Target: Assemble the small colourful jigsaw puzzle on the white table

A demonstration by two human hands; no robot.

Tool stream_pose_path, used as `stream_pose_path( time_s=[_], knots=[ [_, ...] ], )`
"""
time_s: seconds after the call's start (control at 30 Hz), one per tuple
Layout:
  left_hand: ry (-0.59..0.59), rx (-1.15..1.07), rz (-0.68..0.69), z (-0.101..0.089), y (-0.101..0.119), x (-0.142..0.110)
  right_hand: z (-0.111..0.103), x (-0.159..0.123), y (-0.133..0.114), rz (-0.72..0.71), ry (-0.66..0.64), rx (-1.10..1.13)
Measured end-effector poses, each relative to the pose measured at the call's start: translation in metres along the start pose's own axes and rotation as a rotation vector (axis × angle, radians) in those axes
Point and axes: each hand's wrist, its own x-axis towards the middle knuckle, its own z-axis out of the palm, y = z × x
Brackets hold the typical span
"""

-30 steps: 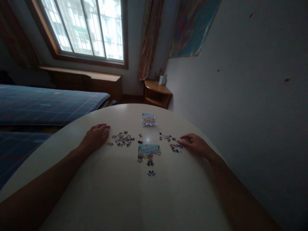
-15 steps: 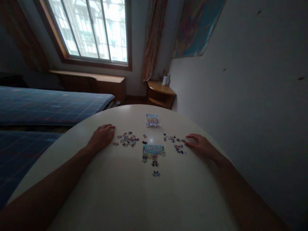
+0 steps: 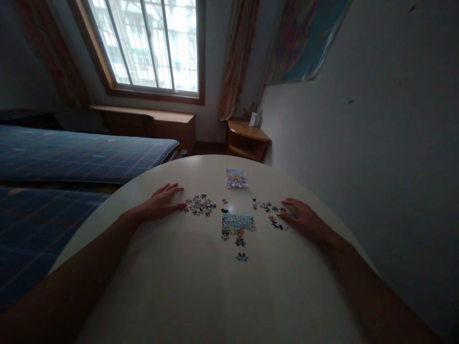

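A partly assembled jigsaw point(image 3: 238, 224) lies in the middle of a round white table point(image 3: 201, 286). My left hand point(image 3: 163, 203) rests flat on the table with its fingers stretched out, just left of a heap of loose pieces point(image 3: 200, 205). My right hand point(image 3: 304, 219) lies palm down with its fingers apart, its fingertips touching a second scatter of loose pieces point(image 3: 270, 213). One small piece point(image 3: 242, 257) sits alone nearer to me. A small picture card point(image 3: 235, 178) lies at the far side of the table.
A bed with a blue checked cover point(image 3: 79, 155) stands left of the table. A wall point(image 3: 376, 143) runs close along the right. A wooden corner shelf point(image 3: 248, 138) and a window point(image 3: 147, 45) are at the back.
My left hand's fingers have stretched out flat toward the left heap. The right hand stays on its pieces. The view has shifted a little to the left.
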Motion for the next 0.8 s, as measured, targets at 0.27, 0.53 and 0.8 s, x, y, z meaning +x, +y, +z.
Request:
stream_pose_path(
  time_s=[0.27,0.53,0.8],
  knots=[
    [-0.031,-0.006,-0.006,-0.007,0.007,0.000,-0.001,0.004,0.001,0.008,-0.025,-0.043],
    [-0.016,0.101,0.002,0.001,0.003,-0.001,0.004,0.005,0.009,-0.030,0.014,-0.049],
    [0.097,0.130,-0.067,0.010,0.015,0.001,0.002,0.004,0.005,-0.015,-0.008,-0.059]
  ],
)
